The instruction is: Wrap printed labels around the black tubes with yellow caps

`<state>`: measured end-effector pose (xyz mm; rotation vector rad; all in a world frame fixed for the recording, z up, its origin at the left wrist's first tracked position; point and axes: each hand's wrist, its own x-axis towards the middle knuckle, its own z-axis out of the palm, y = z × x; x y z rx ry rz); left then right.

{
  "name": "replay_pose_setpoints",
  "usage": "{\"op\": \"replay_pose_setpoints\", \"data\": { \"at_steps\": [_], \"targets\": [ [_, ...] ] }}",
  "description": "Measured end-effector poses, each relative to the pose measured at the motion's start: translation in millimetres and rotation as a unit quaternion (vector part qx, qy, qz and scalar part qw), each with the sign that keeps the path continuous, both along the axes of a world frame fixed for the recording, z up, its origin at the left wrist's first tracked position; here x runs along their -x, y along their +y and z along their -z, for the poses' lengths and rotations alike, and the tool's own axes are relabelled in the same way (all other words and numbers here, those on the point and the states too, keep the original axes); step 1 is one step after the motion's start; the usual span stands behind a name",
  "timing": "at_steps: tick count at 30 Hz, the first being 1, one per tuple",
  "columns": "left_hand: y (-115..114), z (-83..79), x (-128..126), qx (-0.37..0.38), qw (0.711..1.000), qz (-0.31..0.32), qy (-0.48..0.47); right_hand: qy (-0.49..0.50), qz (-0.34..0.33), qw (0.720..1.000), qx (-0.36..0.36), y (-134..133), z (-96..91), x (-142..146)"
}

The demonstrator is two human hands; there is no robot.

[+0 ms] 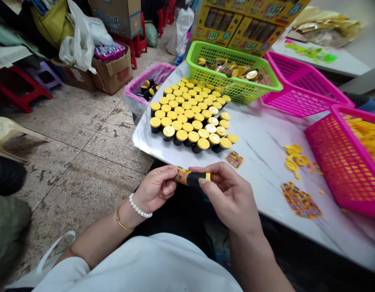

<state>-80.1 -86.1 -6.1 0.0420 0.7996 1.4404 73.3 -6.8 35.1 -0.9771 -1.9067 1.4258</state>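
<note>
Both hands hold one small black tube [191,177] with a yellow cap, lying sideways just below the table's near edge. My left hand [155,188], with a pearl bracelet and gold bangle at the wrist, pinches the end wrapped in a colourful sticker. My right hand [228,196] grips the yellow-capped end with thumb and fingers. On the white marble table [260,154] just beyond stand several rows of upright black tubes with yellow caps [190,115]. A loose sticker [234,159] lies beside them.
A green basket [232,67] with gold pieces stands behind the tubes. Pink baskets [299,87] sit at right, one [342,162] holding yellow parts. Yellow rings [295,157] and a sticker pile [300,199] lie on the table. A pink bin [149,85], boxes and stools crowd the floor at left.
</note>
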Motion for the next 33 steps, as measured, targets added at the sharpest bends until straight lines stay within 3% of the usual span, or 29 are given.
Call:
{"op": "replay_pose_setpoints", "data": {
  "at_steps": [3, 6, 8, 12, 20, 27, 33],
  "targets": [
    [-2.1, 2.1, 0.6, 0.010, 0.999, -0.002, 0.049, 0.010, 0.024, 0.999, -0.043, -4.5, 5.6, 0.5],
    [-3.5, 3.6, 2.9, 0.016, 0.998, -0.009, 0.063, 0.013, 0.028, 0.991, -0.132, -9.5, 16.2, -2.5],
    [-4.3, 3.6, 4.5, 0.018, 0.998, -0.016, 0.061, 0.020, -0.004, 0.985, -0.169, -10.4, 21.6, -5.5],
    [-5.3, 2.8, 4.7, 0.019, 0.998, -0.030, 0.057, 0.025, -0.063, 0.982, -0.175, -6.9, 22.6, -9.8],
    [-8.9, 6.9, 0.7, 0.026, 0.997, -0.041, 0.059, 0.049, -0.070, 0.994, -0.064, -7.6, 26.8, -8.4],
    [-18.9, 5.6, 5.9, 0.012, 0.999, -0.012, 0.042, 0.114, -0.072, 0.989, -0.062, 4.9, 21.7, -22.6],
    [-13.4, 4.7, 8.4, 0.016, 0.999, -0.025, -0.019, 0.187, -0.054, 0.978, 0.074, 10.8, 12.6, -20.1]
  ]
}}
